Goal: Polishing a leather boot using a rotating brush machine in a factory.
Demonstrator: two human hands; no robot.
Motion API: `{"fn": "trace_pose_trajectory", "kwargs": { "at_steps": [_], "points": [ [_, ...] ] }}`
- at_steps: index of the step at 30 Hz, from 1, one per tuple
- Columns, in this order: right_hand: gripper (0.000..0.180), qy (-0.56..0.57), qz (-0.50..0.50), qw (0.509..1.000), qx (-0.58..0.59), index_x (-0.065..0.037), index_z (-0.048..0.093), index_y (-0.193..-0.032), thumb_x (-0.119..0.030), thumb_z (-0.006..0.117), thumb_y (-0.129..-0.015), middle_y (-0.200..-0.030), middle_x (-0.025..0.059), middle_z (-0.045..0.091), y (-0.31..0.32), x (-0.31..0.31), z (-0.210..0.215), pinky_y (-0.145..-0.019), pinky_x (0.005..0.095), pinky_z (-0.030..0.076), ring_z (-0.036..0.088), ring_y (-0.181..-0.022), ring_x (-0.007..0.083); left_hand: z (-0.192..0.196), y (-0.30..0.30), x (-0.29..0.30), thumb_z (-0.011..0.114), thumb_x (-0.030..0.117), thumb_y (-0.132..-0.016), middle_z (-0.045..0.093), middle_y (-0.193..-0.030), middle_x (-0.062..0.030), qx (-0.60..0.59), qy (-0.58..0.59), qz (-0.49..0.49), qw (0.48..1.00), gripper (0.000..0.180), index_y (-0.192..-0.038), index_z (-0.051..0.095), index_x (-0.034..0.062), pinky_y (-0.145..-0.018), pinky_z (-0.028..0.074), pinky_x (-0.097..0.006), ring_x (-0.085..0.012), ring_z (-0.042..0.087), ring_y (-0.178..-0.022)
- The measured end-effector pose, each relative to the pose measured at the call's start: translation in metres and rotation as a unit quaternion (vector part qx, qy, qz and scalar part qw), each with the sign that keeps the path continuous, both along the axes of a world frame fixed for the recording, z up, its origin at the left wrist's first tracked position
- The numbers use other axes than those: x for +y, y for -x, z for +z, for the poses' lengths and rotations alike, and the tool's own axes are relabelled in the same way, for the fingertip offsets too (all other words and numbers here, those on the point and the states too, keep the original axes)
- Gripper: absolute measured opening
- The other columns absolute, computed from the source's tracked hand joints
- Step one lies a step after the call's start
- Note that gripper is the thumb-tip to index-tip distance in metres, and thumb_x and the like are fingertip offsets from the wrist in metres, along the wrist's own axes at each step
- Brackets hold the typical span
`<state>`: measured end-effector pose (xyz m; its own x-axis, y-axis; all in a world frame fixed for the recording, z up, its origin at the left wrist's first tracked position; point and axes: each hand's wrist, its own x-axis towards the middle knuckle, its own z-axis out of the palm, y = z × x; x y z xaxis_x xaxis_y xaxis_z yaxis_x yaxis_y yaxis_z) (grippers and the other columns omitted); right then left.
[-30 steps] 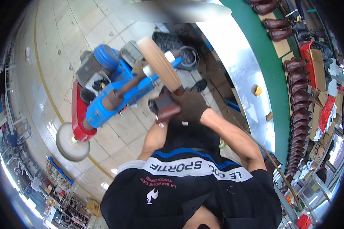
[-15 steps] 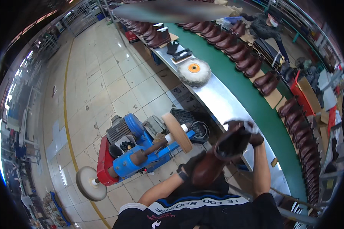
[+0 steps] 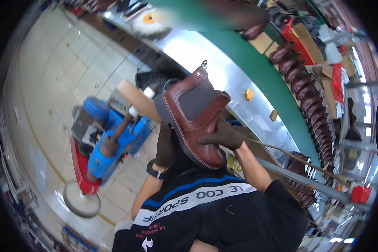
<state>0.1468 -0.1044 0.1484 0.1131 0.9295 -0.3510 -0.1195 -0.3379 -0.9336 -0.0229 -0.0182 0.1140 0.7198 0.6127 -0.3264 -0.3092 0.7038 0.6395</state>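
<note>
A brown leather ankle boot (image 3: 208,136) with a dark elastic side panel and dark sole is in front of my body, toe pointing toward me. My right hand (image 3: 223,135), in a dark glove, grips it over the toe and instep. My left hand (image 3: 166,145), also gloved, holds it from the sole side, its fingers partly hidden behind the sole. Just beyond the heel is a tan wheel (image 3: 134,98) on the blue and red machine (image 3: 103,157); the boot overlaps the wheel's edge, and I cannot tell whether they touch.
A pale buffing wheel (image 3: 82,199) is at the machine's near end. Ahead runs a metal bench (image 3: 189,48) beside a green conveyor (image 3: 239,54). On it rest a white fluffy wheel (image 3: 145,27) and a yellow lump (image 3: 249,94). Brown boots (image 3: 306,92) line the right side.
The boot has turned from showing its opening to showing its side, sole toward the left. My view has swung right, so the machine and bench appear farther left.
</note>
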Motion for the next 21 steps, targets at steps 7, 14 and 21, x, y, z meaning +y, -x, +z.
{"fn": "trace_pose_trajectory", "kwargs": {
  "at_steps": [7, 14, 21],
  "points": [
    [0.065, 0.209, -0.086, 0.924, 0.307, -0.005, 0.038, -0.125, -0.013, 0.067, -0.068, -0.115, 0.01, 0.051, 0.032, -0.037, -0.044, -0.089, 0.033, 0.043, 0.052, -0.102, 0.0215, -0.076, 0.014, -0.044, 0.048, 0.008, -0.088, 0.049, -0.109, -0.0145, 0.072, -0.021, 0.053, 0.996, 0.046, -0.13, 0.032, 0.0162, -0.08, 0.043, -0.037, -0.0285, 0.05, -0.094],
    [0.043, 0.326, -0.144, 0.856, 0.374, -0.002, 0.05, -0.112, -0.021, 0.06, -0.075, -0.099, 0.0113, 0.06, 0.046, -0.022, -0.062, -0.08, 0.0315, 0.049, 0.059, -0.088, 0.0212, -0.21, 0.026, -0.037, 0.029, 0.064, -0.084, 0.043, -0.124, -0.0167, 0.287, -0.323, -0.005, 0.902, 0.072, -0.135, 0.028, 0.0132, -0.089, 0.041, -0.039, -0.0299, 0.05, -0.102],
    [0.04, 0.329, -0.134, 0.867, 0.35, -0.004, 0.052, -0.106, -0.025, 0.064, -0.074, -0.094, 0.0088, 0.059, 0.049, 0.055, -0.094, -0.072, 0.0329, 0.051, 0.059, -0.082, 0.0188, -0.233, -0.034, 0.051, 0.024, 0.05, -0.092, 0.048, -0.122, -0.0147, 0.02, 0.327, 0.253, 0.91, 0.058, -0.125, 0.04, 0.0055, -0.095, 0.04, -0.04, -0.0278, 0.047, -0.113]
  ]
}}
